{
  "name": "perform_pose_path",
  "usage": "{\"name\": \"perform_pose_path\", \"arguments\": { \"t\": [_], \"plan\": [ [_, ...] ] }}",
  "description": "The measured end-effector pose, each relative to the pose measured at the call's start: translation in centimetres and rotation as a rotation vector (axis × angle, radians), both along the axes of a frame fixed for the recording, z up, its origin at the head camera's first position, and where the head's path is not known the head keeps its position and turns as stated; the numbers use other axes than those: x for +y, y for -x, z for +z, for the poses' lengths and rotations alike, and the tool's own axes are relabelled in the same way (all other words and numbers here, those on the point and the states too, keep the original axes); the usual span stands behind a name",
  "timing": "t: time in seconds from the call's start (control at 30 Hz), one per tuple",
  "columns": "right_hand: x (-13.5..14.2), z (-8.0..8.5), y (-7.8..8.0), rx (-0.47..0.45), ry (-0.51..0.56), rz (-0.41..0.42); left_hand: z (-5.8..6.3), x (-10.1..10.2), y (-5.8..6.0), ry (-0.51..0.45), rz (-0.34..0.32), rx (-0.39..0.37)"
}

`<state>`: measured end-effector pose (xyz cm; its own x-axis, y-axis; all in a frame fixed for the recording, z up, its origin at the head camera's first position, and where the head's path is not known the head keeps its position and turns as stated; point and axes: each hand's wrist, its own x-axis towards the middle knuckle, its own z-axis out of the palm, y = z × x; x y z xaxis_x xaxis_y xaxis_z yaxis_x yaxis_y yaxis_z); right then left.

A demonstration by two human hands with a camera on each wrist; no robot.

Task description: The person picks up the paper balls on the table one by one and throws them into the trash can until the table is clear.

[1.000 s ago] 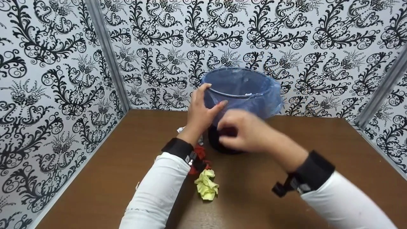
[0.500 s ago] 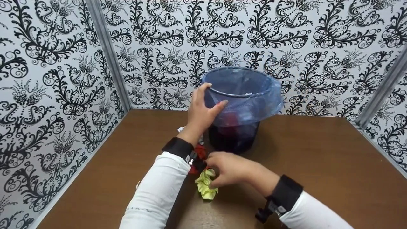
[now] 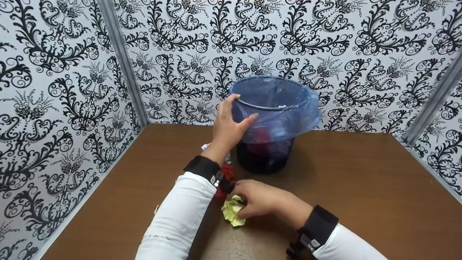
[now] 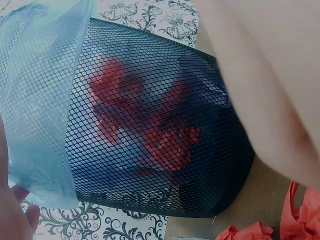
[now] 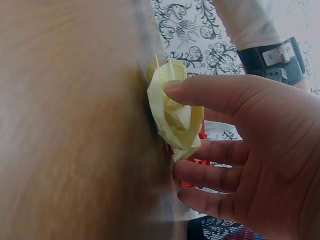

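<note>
My left hand holds the near left rim of a black mesh wastebasket, thumb on the outside. A thin blue plastic bag lines the basket and folds over its rim. Through the mesh in the left wrist view, crumpled red paper shows inside. On the table my right hand pinches a crumpled ball of yellow paper. The right wrist view has the thumb on one side of the yellow paper and the fingers on its other side.
Crumpled red paper lies beneath the left wrist, partly hidden by it. Behind that sits a piece of crumpled white paper. Patterned walls bound the brown table at the back and sides.
From in front of the basket, my right hand has come down toward me to the yellow paper and closed on it. The left hand stays at the rim.
</note>
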<state>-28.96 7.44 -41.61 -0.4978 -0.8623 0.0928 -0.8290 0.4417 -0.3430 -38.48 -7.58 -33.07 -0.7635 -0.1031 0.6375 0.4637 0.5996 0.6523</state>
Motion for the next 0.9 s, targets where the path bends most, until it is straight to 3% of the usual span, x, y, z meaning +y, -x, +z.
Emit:
{"name": "perform_pose_path", "arguments": {
  "t": [0.53, 0.9],
  "plan": [
    [-0.6, -0.7, -0.4, 0.045, -0.015, 0.047, -0.2, -0.2, 0.1, -0.003, 0.001, -0.004],
    [0.8, 0.3, -0.1, -0.052, -0.016, 0.061, -0.1, 0.0, 0.1, -0.003, -0.002, 0.012]
  ]
}}
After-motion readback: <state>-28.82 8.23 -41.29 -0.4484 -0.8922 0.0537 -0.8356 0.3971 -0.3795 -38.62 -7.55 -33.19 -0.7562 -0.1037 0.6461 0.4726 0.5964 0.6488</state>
